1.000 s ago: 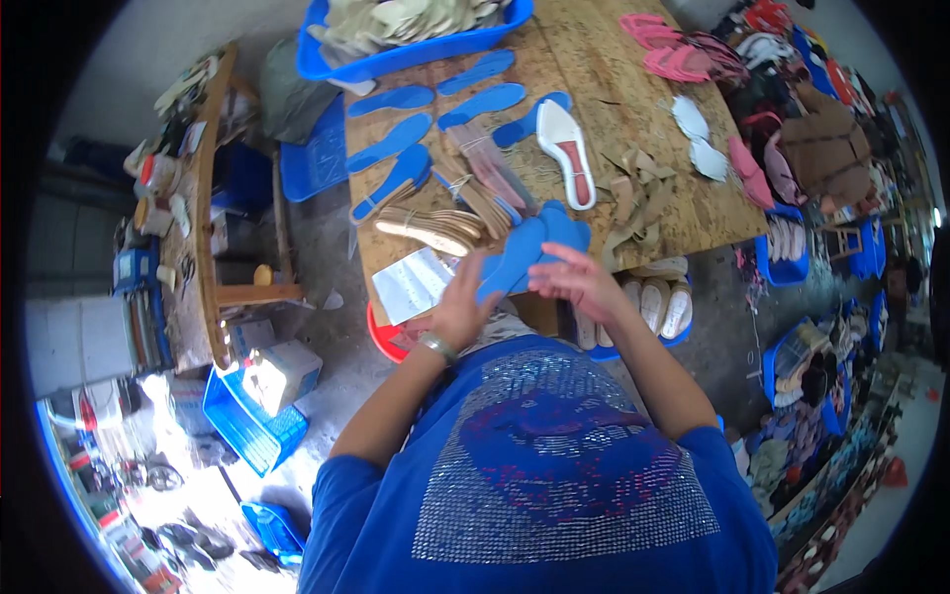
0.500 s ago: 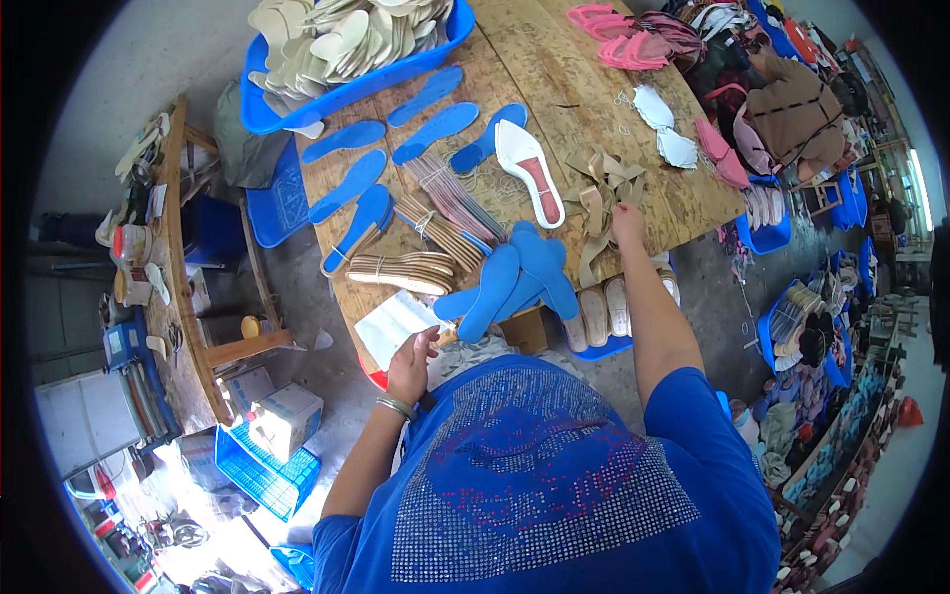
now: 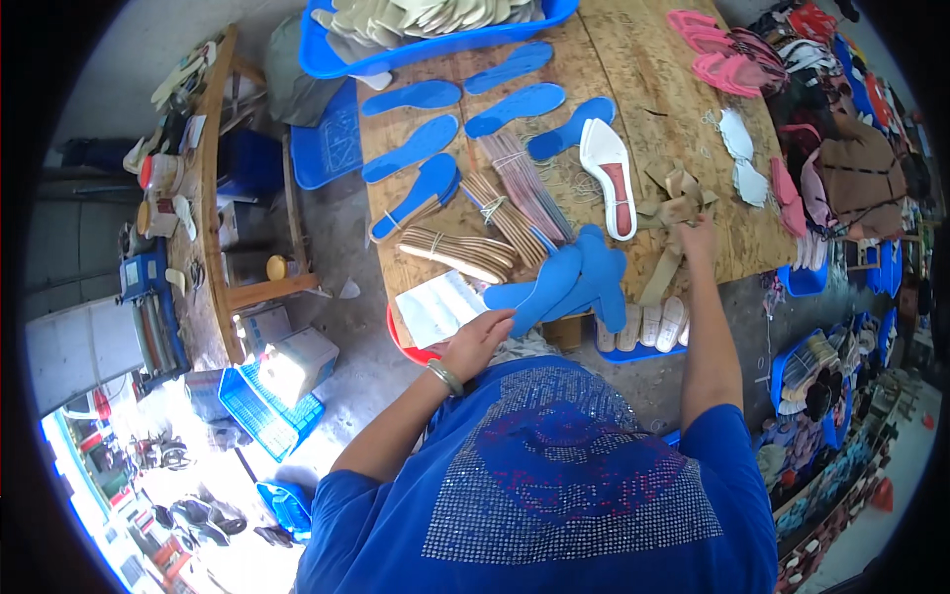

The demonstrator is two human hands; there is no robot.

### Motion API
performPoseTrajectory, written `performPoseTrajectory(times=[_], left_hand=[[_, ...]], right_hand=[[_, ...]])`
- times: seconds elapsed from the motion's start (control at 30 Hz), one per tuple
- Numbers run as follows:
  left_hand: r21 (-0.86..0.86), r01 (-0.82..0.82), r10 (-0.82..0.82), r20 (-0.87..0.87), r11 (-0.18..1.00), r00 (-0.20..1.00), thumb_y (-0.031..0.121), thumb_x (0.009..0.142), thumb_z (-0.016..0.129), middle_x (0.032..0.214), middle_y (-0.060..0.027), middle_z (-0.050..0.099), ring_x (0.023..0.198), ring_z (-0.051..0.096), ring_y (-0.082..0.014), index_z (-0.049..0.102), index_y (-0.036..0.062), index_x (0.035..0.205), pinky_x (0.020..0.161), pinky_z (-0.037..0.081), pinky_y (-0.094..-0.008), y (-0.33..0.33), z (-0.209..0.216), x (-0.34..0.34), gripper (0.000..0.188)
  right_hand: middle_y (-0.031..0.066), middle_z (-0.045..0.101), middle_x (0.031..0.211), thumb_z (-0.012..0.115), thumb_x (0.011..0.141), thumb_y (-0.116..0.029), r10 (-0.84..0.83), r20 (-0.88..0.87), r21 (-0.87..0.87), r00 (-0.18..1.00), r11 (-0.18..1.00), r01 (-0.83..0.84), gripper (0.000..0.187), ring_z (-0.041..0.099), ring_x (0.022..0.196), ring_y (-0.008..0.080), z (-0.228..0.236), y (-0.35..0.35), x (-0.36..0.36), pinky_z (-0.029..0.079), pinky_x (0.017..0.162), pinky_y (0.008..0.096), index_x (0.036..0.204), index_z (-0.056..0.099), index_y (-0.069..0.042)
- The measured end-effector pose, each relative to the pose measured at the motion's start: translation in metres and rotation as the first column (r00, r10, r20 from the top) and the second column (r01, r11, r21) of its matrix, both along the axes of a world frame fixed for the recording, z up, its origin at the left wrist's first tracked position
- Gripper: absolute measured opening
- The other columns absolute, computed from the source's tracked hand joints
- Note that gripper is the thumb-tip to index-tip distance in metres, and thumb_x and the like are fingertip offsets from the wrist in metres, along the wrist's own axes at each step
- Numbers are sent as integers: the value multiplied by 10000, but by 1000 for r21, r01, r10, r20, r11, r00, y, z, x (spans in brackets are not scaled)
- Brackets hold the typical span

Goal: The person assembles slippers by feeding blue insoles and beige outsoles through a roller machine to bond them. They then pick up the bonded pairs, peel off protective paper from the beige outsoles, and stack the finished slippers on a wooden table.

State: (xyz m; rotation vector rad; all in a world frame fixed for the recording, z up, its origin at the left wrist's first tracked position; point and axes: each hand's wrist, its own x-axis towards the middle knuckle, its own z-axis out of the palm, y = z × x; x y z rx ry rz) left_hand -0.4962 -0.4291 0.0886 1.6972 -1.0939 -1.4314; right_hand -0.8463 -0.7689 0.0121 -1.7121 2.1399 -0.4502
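One view only — a fisheye worn on the head, looking steeply down over the person's blue shirt (image 3: pixel 584 485) onto the worktop (image 3: pixel 633 109). The worktop fills the upper middle, near enough to show single insoles; its edges bow toward the dark round rim. Left of the worktop lies floor, right of it shelves — both bent and small.
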Motion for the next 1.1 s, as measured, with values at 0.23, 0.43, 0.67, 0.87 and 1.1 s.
performPoseTrajectory(times=[0.23,0.43,0.67,0.87,1.1], left_hand=[[-96,35,-40,-50,995,998,234,973,519,1021,-73,649,847,622,-130,554,29,1248,774,505,-269,-17,-13,-18,344],[-190,147,-161,-57,971,985,220,943,564,1083,-95,635,829,614,-144,505,36,1295,764,504,-285,-74,16,-53,402],[-416,258,-192,195,872,962,178,865,628,1217,-161,561,863,609,-229,331,64,1419,806,498,-334,-193,2,-139,638],[-220,372,-361,90,902,928,179,833,649,1179,-226,585,996,607,-367,290,71,1434,877,477,-407,-269,-8,-186,709],[-148,552,-467,383,820,797,82,832,558,1114,-203,628,1027,596,-373,530,115,1260,869,473,-428,-278,-16,-209,431]], right_hand=[[190,635,984,736,665,-319,166,-195,-43,967,983,-177,434,612,906,324,56,-13,-22,477,771,395,1034,671,-101],[48,634,945,665,766,-138,88,677,-106,731,994,-21,257,595,867,165,80,15,-9,469,753,297,1008,637,-56],[59,636,1012,565,814,-26,-108,993,108,43,994,7,278,610,947,191,76,39,-43,494,846,344,1092,583,-16],[98,591,1151,619,821,-43,-202,972,194,-123,978,-77,516,602,1046,222,112,70,-10,507,892,363,1301,431,-30],[90,588,1130,728,721,12,-66,837,26,543,996,81,837,600,963,183,106,85,-9,518,798,338,1436,314,-127]])
